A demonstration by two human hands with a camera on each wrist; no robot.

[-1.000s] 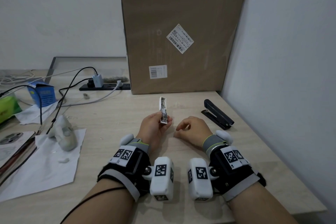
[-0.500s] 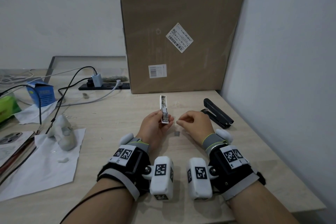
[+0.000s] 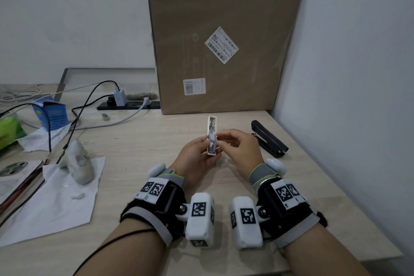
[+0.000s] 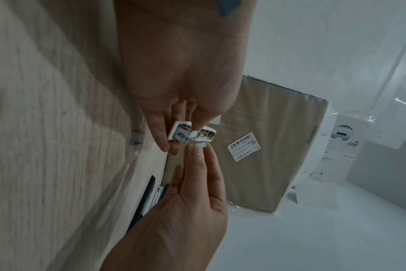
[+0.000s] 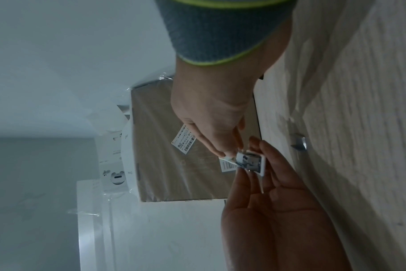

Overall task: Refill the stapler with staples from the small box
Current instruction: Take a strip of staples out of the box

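My left hand [image 3: 208, 149] holds the small white staple box [image 3: 212, 135] upright above the table, open side toward my right hand. In the left wrist view the box [image 4: 190, 134] shows grey staple strips inside. The thumb and forefinger of my right hand [image 3: 219, 139] pinch what looks like a short staple strip [image 4: 201, 146] at the box's open side. The black stapler [image 3: 268, 139] lies closed on the table, right of both hands, untouched. A short loose piece of staples [image 3: 218, 164] lies on the table below the box.
A big cardboard box [image 3: 224, 36] leans on the back wall, and a wall runs along the table's right side. At the left are a power strip [image 3: 127, 104] with cables, a blue carton [image 3: 50, 112], and a pale lump [image 3: 77, 163] on white paper.
My right hand lifted off the table, leaving a short piece of staples there, then moved left to the box and pinched at its open side. My left hand kept holding the box.
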